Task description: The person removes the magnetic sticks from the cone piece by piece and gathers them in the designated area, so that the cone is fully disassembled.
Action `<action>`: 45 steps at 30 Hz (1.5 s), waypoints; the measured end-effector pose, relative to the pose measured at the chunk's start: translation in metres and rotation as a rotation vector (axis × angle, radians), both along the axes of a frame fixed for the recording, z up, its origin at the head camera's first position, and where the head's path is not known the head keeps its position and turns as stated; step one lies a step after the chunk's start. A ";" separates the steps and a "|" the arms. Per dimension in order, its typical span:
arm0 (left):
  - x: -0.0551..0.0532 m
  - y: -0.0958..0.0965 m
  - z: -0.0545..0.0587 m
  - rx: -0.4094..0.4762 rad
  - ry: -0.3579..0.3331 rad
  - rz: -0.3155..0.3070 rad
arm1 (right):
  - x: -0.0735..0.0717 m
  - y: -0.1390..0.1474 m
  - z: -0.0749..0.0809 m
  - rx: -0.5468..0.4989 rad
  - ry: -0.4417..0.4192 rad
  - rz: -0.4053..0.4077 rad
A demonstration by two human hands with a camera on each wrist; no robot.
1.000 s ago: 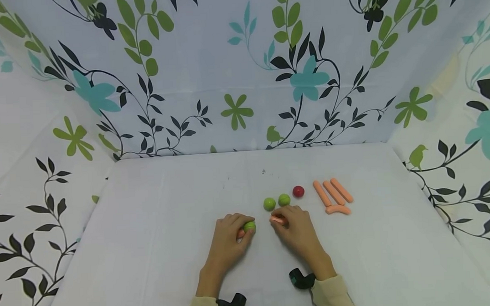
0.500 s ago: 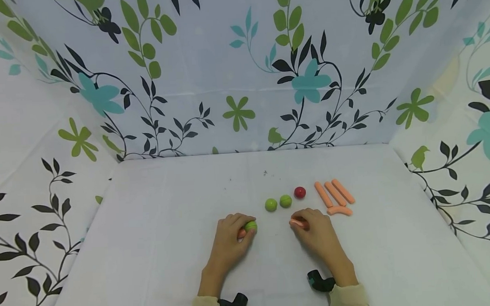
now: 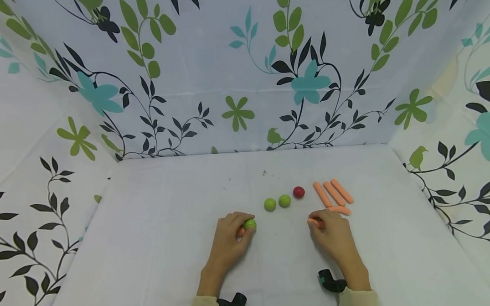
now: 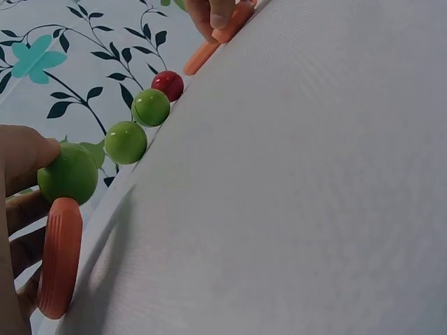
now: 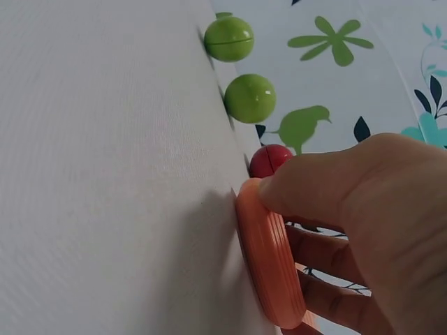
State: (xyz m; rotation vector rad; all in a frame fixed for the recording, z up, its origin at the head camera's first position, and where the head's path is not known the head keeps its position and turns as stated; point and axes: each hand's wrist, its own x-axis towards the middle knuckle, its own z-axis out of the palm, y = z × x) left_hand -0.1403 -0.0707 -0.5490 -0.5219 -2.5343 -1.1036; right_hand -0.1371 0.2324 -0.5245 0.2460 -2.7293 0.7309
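My left hand pinches a green ball between thumb and fingers at the middle of the table. An orange sausage-shaped stick with a ridged side sits under the ball, against the same hand's fingers. Over to the right, my right hand holds another slightly curved orange sausage-shaped stick, thumb on its upper end, close over the table. Just beyond that hand lies a short curved orange stick, partly covered by the fingers.
Two green balls and a red ball stand in a slanting row beyond the hands. Three straight orange sticks lie side by side at the right. A white cloth covers the table; a leaf-patterned curtain hangs behind.
My right hand has moved to the right with its orange stick, away from the left hand and up to the other sticks. The left hand has stayed in place with the ball.
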 end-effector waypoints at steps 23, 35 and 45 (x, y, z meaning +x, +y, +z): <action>-0.003 0.004 0.008 0.347 0.012 -0.072 | 0.002 0.027 0.000 -0.040 0.008 -0.089; 0.002 0.004 0.010 0.478 -0.030 -0.040 | 0.000 0.025 -0.001 -0.085 0.106 -0.083; 0.002 0.005 0.012 0.636 -0.138 -0.041 | -0.006 0.019 -0.001 -0.184 0.193 -0.029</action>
